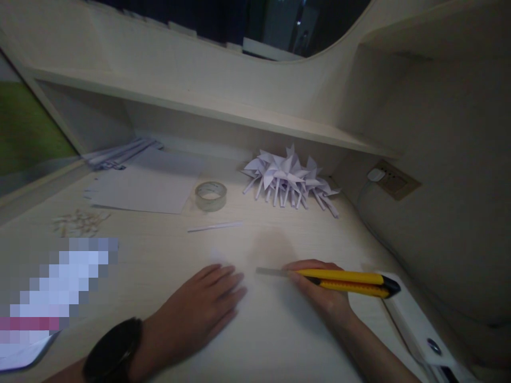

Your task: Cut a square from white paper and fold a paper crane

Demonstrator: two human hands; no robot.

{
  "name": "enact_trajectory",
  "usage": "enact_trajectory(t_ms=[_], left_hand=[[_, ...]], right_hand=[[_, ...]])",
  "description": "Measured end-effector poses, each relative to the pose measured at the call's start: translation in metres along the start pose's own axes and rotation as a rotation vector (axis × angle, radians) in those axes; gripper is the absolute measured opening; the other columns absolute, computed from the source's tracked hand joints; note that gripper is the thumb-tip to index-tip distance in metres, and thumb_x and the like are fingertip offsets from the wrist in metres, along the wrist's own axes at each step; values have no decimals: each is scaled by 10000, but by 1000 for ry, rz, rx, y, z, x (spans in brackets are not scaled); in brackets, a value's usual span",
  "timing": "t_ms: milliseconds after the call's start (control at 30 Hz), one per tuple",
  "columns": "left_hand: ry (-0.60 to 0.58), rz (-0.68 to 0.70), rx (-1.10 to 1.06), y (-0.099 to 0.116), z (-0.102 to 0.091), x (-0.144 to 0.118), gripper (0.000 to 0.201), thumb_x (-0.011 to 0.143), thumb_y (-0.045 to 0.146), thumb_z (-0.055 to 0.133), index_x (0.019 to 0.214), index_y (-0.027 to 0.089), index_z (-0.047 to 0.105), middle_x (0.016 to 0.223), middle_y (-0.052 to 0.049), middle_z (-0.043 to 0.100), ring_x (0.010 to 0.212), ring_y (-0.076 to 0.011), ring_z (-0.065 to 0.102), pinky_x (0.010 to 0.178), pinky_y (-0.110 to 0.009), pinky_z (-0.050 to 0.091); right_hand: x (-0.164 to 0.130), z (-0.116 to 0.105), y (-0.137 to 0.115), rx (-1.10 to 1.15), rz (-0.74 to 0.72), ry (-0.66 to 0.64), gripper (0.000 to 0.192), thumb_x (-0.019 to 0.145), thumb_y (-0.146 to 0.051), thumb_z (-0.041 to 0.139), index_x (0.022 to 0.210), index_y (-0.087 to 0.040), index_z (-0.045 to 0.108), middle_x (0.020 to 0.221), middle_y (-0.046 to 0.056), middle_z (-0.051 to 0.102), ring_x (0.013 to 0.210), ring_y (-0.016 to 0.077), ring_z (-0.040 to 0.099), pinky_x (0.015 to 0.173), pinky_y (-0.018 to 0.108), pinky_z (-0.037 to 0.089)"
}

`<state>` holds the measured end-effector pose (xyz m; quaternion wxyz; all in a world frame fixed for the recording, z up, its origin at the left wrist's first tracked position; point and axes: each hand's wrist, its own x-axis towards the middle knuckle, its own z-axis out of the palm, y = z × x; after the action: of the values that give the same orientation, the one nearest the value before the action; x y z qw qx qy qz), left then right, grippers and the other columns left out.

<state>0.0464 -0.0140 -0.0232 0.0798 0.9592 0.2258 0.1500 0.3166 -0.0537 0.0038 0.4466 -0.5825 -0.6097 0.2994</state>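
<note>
My right hand [319, 292] grips a yellow and black utility knife [347, 282] with its blade extended to the left, the tip resting on a white sheet of paper [263, 330] on the desk. My left hand [199, 314], a black watch on its wrist, lies flat with fingers spread, pressing the same sheet down just left of the blade.
A roll of clear tape [211, 195], a thin paper strip [215, 227] and a pile of folded paper pinwheels [289, 178] lie further back. Sheets of paper [139, 189] and small pins [77, 222] sit at left. A white object [419, 330] lies at right, under a low shelf [239, 114].
</note>
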Motion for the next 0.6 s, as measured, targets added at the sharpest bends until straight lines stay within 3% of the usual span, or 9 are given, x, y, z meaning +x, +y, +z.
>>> enact_trajectory(t_ms=[133,367,600], left_hand=[[12,-31,4,-1,8,8,314,924,242,465,1233,245,523,1272,-65,556,1178,-243,491,1010,-470,364],[-11,-35,-9,1,7,6,349,928,199,458,1272,247,498,1309,-53,532,1218,-247,451,1042,-490,328],[60,-28,-36,-1,7,6,355,932,207,457,1278,277,505,1283,-26,562,1191,-228,481,1028,-459,359]], right_hand=[[-1,1,-3,16,-18,-26,120,734,-343,703,786,-242,742,775,33,742,702,215,700,654,305,598],[-2,6,-7,66,0,-58,130,724,-389,701,740,-267,741,779,29,741,695,216,701,668,319,604],[-5,12,-8,30,-24,-72,100,751,-363,677,738,-284,738,762,8,740,664,213,701,647,328,611]])
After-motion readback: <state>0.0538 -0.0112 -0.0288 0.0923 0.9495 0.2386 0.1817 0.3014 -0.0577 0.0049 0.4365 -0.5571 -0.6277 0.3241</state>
